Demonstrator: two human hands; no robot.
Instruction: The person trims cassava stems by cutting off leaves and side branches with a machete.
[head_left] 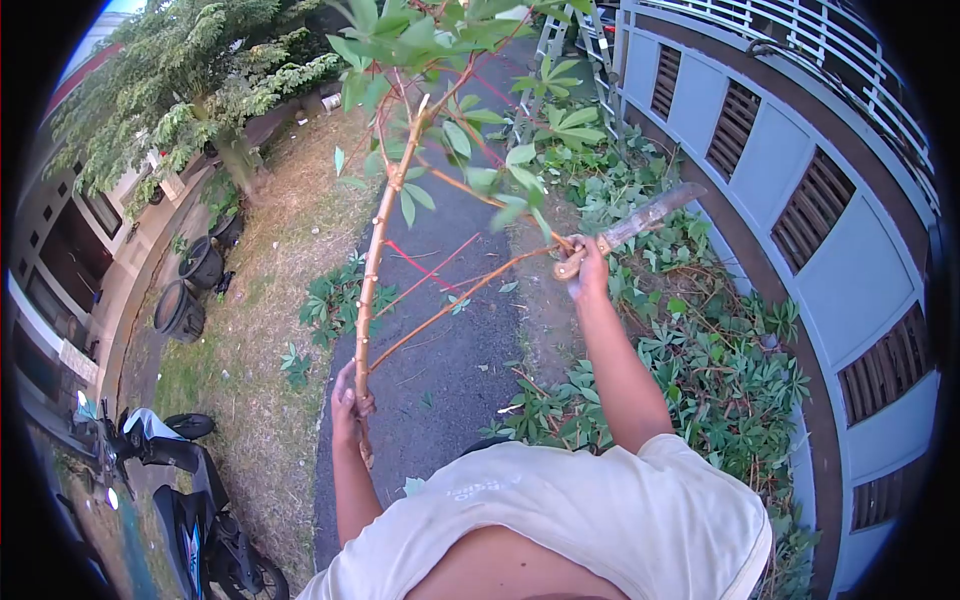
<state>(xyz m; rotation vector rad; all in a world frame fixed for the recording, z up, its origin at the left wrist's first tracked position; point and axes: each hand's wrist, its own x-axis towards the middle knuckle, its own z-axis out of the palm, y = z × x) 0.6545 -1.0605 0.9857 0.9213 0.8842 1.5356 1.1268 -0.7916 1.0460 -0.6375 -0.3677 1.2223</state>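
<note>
My left hand (350,402) is wrapped round the lower end of a long, leafy cassava branch (374,265), which stands nearly upright in front of me. Its brown stem is knobbly and forks near the top, where green leaves on thin red stalks spread out. In my right hand (590,268) is a machete (650,214), gripped by its wooden handle, the blade pointing up and to the right. A thin side shoot (460,309) runs from low on the stem up to my right hand, meeting it at the fingers.
Cut leafy greenery (690,380) lies heaped along the grey-blue fence (850,290) on the right. A ladder (548,60) stands at the back. Asphalt path (450,360) runs ahead, with dry grass (270,330), black pots (180,310), a tree (235,155) and a motorbike (195,500) leftward.
</note>
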